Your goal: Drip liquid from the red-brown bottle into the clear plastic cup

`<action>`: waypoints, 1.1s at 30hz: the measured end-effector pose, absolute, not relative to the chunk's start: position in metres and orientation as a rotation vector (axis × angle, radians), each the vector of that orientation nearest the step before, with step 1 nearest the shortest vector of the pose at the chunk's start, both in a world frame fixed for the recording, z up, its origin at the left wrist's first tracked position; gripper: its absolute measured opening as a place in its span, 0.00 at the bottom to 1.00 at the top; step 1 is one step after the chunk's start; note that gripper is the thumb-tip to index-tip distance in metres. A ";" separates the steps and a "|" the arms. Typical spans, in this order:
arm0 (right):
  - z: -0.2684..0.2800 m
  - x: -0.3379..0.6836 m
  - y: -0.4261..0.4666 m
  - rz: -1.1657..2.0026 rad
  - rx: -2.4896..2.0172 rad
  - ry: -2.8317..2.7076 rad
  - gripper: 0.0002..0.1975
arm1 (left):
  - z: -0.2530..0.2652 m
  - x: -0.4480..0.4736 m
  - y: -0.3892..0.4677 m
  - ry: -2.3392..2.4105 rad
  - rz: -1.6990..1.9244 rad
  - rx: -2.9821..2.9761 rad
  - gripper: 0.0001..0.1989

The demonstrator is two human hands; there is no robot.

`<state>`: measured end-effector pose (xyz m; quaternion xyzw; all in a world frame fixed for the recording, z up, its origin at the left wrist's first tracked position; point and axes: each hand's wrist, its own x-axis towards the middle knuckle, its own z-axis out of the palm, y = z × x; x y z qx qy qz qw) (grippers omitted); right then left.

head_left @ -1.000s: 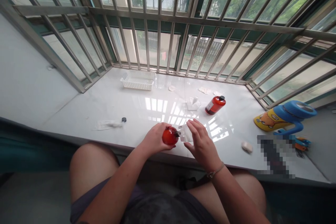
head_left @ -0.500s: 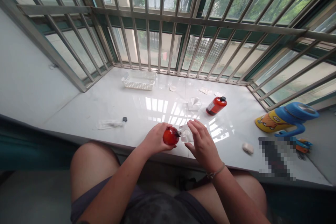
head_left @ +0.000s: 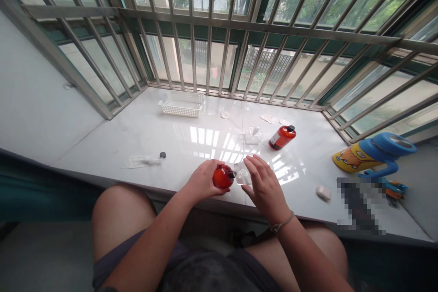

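Note:
My left hand [head_left: 208, 178] is closed around a reddish-amber bottle [head_left: 222, 177]. The bottle lies tilted, its dark neck [head_left: 233, 174] pointing right. That neck meets or sits very close to the mouth of a small clear container [head_left: 242, 174]; I cannot tell whether they touch. My right hand [head_left: 263, 182] grips the clear container from its right side, thumb below and fingers above. The fingers hide part of it. Beyond my hands stands a second amber bottle [head_left: 282, 137] with a black cap and a pale label. A small clear square dish [head_left: 253, 136] is beside it.
A white perforated basket [head_left: 181, 106] sits near the window bars. At left lie a clear plastic packet [head_left: 142, 161] and a black cap [head_left: 163, 155]. On the right are a blue-and-yellow flask [head_left: 369, 153] and a small pale object [head_left: 323, 193]. Crumpled white bits [head_left: 268, 119] lie at the back.

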<state>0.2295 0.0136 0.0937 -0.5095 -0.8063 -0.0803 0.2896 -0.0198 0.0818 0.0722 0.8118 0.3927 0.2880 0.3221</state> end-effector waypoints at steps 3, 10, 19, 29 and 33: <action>0.094 0.230 0.014 -0.225 -1.359 -2.159 0.43 | 0.073 -0.020 0.082 1.034 0.752 2.129 0.38; 0.097 0.229 0.014 -0.217 -1.363 -2.157 0.43 | 0.073 -0.020 0.082 1.028 0.763 2.117 0.38; 0.096 0.229 0.014 -0.234 -1.363 -2.169 0.43 | 0.071 -0.022 0.083 1.030 0.765 2.108 0.39; 0.097 0.228 0.015 -0.267 -1.353 -2.162 0.42 | 0.072 -0.022 0.082 1.034 0.764 2.092 0.39; 0.098 0.227 0.016 -0.260 -1.351 -2.151 0.41 | 0.072 -0.022 0.083 1.031 0.755 2.089 0.39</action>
